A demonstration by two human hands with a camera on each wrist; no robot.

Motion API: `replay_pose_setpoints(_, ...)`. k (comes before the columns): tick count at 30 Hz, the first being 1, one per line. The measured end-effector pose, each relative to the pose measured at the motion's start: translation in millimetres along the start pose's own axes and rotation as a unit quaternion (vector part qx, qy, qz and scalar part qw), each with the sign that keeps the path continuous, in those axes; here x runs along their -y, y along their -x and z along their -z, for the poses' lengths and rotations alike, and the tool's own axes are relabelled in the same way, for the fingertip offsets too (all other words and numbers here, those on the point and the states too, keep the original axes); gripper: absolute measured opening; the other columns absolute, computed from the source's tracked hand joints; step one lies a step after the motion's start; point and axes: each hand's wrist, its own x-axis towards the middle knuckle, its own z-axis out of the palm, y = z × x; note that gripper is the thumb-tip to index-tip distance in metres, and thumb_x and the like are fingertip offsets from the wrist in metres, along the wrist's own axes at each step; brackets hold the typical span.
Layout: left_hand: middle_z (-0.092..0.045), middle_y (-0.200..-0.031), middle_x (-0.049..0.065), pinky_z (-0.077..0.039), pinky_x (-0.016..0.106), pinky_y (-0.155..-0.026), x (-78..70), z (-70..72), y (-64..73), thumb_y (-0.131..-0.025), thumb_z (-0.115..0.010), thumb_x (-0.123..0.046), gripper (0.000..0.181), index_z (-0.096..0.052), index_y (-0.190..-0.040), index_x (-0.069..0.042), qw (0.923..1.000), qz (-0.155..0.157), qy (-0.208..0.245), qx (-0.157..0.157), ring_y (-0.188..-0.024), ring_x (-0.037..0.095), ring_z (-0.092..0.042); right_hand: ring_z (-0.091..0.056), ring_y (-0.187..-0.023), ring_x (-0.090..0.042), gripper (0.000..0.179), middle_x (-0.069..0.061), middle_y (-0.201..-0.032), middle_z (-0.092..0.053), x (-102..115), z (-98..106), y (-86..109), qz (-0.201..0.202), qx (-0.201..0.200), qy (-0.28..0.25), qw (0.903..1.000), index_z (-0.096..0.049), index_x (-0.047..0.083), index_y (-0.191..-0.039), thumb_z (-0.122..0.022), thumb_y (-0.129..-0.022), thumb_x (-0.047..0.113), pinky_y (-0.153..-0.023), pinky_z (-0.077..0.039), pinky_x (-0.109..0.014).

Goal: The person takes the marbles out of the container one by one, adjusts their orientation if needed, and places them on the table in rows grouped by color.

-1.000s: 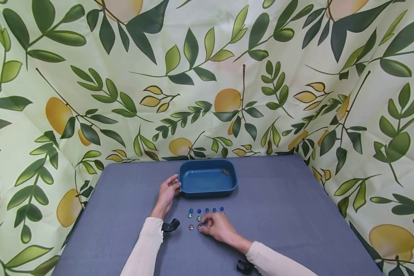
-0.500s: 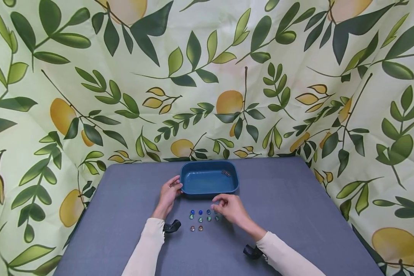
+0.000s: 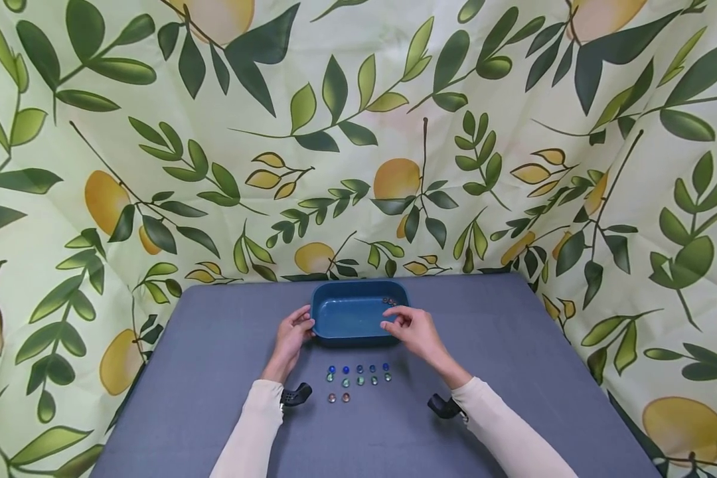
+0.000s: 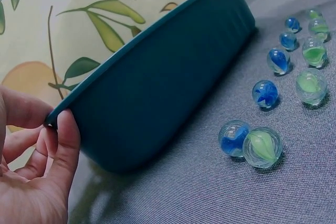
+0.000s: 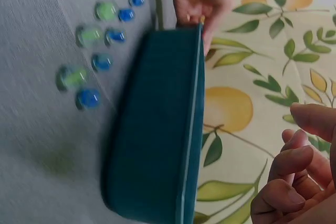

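A blue plastic tub [image 3: 358,341] stands at the back of the table. My left hand [image 3: 289,340] pinches its left rim between thumb and fingers, clearly seen in the left wrist view. Over the tub's right front rim is my right hand [image 3: 419,334]; its fingers [image 5: 294,161] are bent, with fingertips parted and no marble visible between them. Several brownish marbles [image 3: 389,301] lie in the tub's far right corner. In front of the tub are a row of blue marbles [image 4: 265,94], a row of green marbles [image 4: 311,86] and two brownish marbles [image 3: 346,398].
A grey cloth [image 3: 227,332] covers the table. Behind and at both sides hangs a curtain [image 3: 346,166] printed with lemons and leaves. A black wrist mount [image 3: 297,394] sits on the left wrist, another black mount [image 3: 444,405] on the right.
My right hand has gone from the brownish marbles near the front, past the blue row, up over the tub's right front. The left hand keeps its hold on the rim.
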Motion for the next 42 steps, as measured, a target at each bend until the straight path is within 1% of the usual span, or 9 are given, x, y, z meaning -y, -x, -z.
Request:
replay_pose_setpoints(6, -0.050, -0.111, 0.009, -0.051, 0.022, -0.067, -1.0, -0.2, -1.2, -0.093, -0.057, 0.001, 0.046, -0.051, -0.139, 0.000, 1.0000, 0.002, -0.001, 0.000, -0.082, 0.011, -0.054, -0.045, -0.054, -0.012, 0.025, -0.001, -0.068, -0.058, -5, 11, -17.3, -0.002, -0.021, -0.013, 0.9997, -0.074, 0.007, -0.107, -0.074, -0.087, 0.021, -0.050, -0.035, -0.023)
replay_pose_setpoints(10, -0.050, -0.110, 0.007, -0.052, 0.023, -0.068, -1.3, 0.6, -2.4, -0.093, -0.057, 0.001, 0.046, -0.052, -0.138, -0.001, 1.0000, 0.004, 0.000, -0.001, -0.082, 0.011, -0.054, -0.044, -0.054, -0.012, 0.024, 0.000, -0.068, -0.056, -12, 12, -28.4, -0.004, -0.032, -0.011, 0.9994, -0.075, 0.008, -0.106, -0.074, -0.087, 0.022, -0.048, -0.033, -0.022)
replay_pose_setpoints(18, -0.050, -0.110, 0.009, -0.051, 0.021, -0.066, 0.7, 2.4, -2.6, -0.093, -0.056, 0.002, 0.046, -0.051, -0.139, 0.000, 1.0000, 0.003, -0.001, -0.001, -0.082, 0.011, -0.053, -0.044, -0.053, -0.012, 0.026, 0.001, -0.066, -0.055, -24, 8, -46.3, -0.016, -0.048, 0.020, 0.9985, -0.075, 0.008, -0.107, -0.074, -0.087, 0.024, -0.049, -0.034, -0.024)
replay_pose_setpoints(24, -0.050, -0.111, 0.011, -0.051, 0.020, -0.065, 3.6, 3.0, -0.8, -0.094, -0.056, 0.001, 0.044, -0.052, -0.138, 0.000, 0.9999, 0.002, -0.009, -0.005, -0.082, 0.012, -0.053, -0.042, -0.054, -0.013, 0.027, 0.003, -0.064, -0.048, -34, 4, -58.9, -0.037, -0.050, 0.024, 0.9978, -0.075, 0.009, -0.108, -0.074, -0.087, 0.025, -0.052, -0.031, -0.025)
replay_pose_setpoints(29, -0.050, -0.112, 0.011, -0.051, 0.020, -0.066, 4.5, 3.2, -0.8, -0.094, -0.056, 0.001, 0.044, -0.052, -0.138, -0.001, 0.9999, 0.005, -0.007, -0.006, -0.083, 0.014, -0.053, -0.039, -0.053, -0.013, 0.025, 0.005, -0.061, -0.042, -41, -2, -69.6, -0.046, -0.060, 0.034, 0.9965, -0.076, 0.013, -0.107, -0.074, -0.087, 0.027, -0.051, -0.029, -0.025)
replay_pose_setpoints(32, -0.049, -0.113, 0.011, -0.051, 0.020, -0.066, 4.6, 3.0, -1.1, -0.094, -0.056, 0.001, 0.044, -0.052, -0.138, -0.001, 1.0000, 0.006, -0.008, -0.001, -0.084, 0.015, -0.053, -0.041, -0.052, -0.013, 0.024, 0.005, -0.060, -0.041, -43, -7, -74.5, -0.062, -0.069, 0.044, 0.9948, -0.076, 0.013, -0.108, -0.074, -0.087, 0.027, -0.050, -0.029, -0.025)
replay_pose_setpoints(35, -0.049, -0.114, 0.012, -0.051, 0.020, -0.067, 4.6, 3.2, -1.4, -0.095, -0.056, 0.001, 0.045, -0.051, -0.139, 0.000, 0.9999, 0.006, -0.008, 0.002, -0.084, 0.015, -0.053, -0.044, -0.052, -0.013, 0.024, 0.004, -0.059, -0.044, -41, -14, -78.0, -0.075, -0.080, 0.047, 0.9928, -0.076, 0.013, -0.107, -0.074, -0.087, 0.026, -0.049, -0.030, -0.026)
replay_pose_setpoints(37, -0.049, -0.114, 0.011, -0.050, 0.020, -0.067, 4.3, 3.3, -1.9, -0.095, -0.056, 0.000, 0.045, -0.051, -0.139, -0.001, 1.0000, 0.006, -0.006, 0.000, -0.084, 0.014, -0.053, -0.048, -0.052, -0.013, 0.024, 0.003, -0.059, -0.048, -38, -18, -80.1, -0.078, -0.085, 0.044, 0.9924, -0.076, 0.012, -0.106, -0.074, -0.087, 0.026, -0.049, -0.031, -0.026)
replay_pose_setpoints(42, -0.050, -0.111, 0.008, -0.051, 0.021, -0.067, 3.1, 1.9, -2.9, -0.093, -0.057, 0.001, 0.045, -0.052, -0.138, -0.001, 1.0000, 0.006, 0.000, -0.007, -0.082, 0.011, -0.054, -0.051, -0.051, -0.015, 0.024, -0.001, -0.060, -0.058, -34, -28, -84.5, -0.079, -0.096, 0.043, 0.9913, -0.077, 0.012, -0.105, -0.074, -0.087, 0.028, -0.049, -0.034, -0.027)
